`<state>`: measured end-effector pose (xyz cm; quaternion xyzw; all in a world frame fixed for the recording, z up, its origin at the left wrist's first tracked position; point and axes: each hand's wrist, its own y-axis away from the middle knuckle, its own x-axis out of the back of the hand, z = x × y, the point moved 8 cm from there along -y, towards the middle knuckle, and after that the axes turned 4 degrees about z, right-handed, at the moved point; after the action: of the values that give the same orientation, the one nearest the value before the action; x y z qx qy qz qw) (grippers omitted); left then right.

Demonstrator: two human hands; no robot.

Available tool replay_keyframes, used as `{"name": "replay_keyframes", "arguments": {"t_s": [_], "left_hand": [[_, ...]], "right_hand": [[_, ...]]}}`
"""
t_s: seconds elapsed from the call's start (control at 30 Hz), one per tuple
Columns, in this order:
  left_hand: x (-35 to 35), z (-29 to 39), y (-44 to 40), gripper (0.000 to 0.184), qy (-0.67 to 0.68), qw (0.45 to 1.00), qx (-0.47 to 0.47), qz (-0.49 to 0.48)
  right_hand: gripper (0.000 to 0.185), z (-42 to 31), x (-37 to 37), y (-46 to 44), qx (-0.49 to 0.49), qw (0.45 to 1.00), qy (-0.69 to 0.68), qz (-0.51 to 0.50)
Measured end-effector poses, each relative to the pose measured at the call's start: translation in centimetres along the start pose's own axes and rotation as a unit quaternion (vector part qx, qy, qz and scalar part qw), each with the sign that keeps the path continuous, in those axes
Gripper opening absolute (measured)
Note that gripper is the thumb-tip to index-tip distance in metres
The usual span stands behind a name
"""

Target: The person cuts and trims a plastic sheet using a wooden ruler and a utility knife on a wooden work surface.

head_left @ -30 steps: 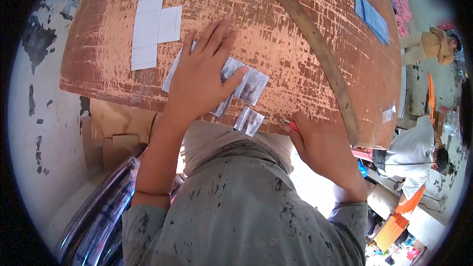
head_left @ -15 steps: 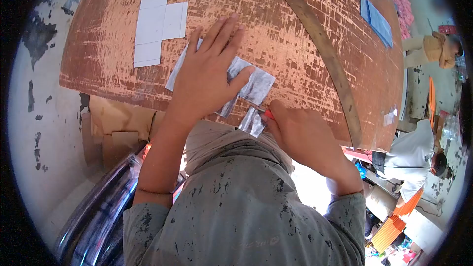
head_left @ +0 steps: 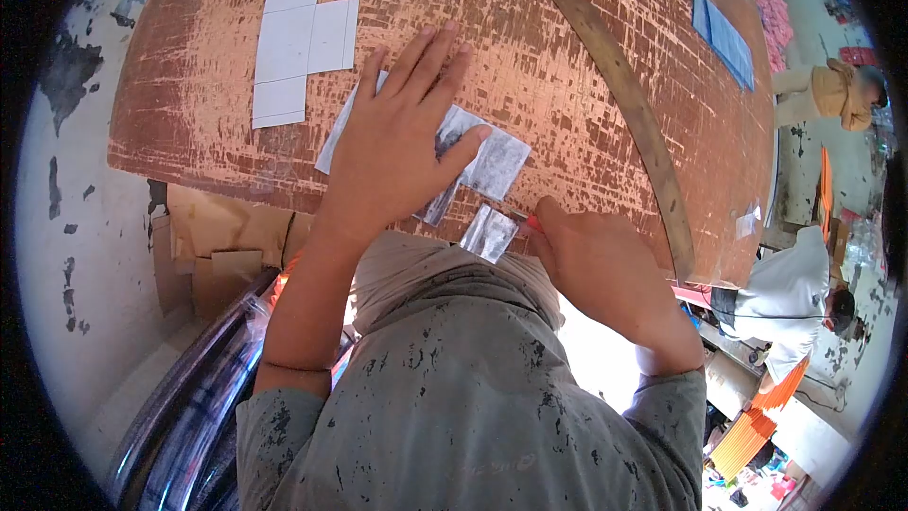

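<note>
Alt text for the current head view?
Left hand lies flat on a grey sheet on a scuffed table; right hand grips a small red tool beside a small grey piece. A lined white paper shape and a long brown strip lie farther off.

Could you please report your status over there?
Left hand flat on grey sheet, hiding its middle. Right hand gripping red tool. Small separate piece beside tool.

"What was worn?"

"A grey shirt (head_left: 454,369), its front and short sleeves (head_left: 279,435) blotched with dark flecks; a faint, illegible marking (head_left: 501,466) crossed the chest."

"And elsewhere?"

"Pale cloth (head_left: 383,265) showed past the hem (head_left: 454,280). A thin dark band (head_left: 295,368) ringed the left arm (head_left: 307,308); left hand (head_left: 402,142) and right hand (head_left: 591,251) were bare."
</note>
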<state>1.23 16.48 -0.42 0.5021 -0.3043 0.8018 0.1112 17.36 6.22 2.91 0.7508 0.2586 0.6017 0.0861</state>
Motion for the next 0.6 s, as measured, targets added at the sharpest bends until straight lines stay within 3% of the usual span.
{"name": "replay_keyframes", "arguments": {"t_s": [0.23,0.33,0.4,0.43,0.6], "left_hand": [[0.4,0.1,0.0,0.068,0.02,1.0,0.002,0.01],[1.7,-0.4,-0.2,0.054,0.075,0.996,0.038,0.03],[2.8,-0.7,-0.2,0.047,0.127,0.988,0.054,0.072],[3.6,-1.1,-0.1,0.04,0.181,0.975,0.073,0.11],[6.0,-1.1,1.0,0.032,0.247,0.952,0.086,0.157]], "right_hand": [[0.035,2.6,1.1,3.2,-0.073,0.997,0.002,0.002],[0.031,3.4,0.8,4.3,-0.073,0.995,-0.044,0.059],[0.032,2.4,0.3,4.7,0.013,0.965,-0.13,0.226],[0.047,1.5,-0.6,4.5,0.036,0.972,-0.116,0.202],[0.073,-1.8,-3.7,3.9,0.108,0.956,-0.114,0.247]]}}
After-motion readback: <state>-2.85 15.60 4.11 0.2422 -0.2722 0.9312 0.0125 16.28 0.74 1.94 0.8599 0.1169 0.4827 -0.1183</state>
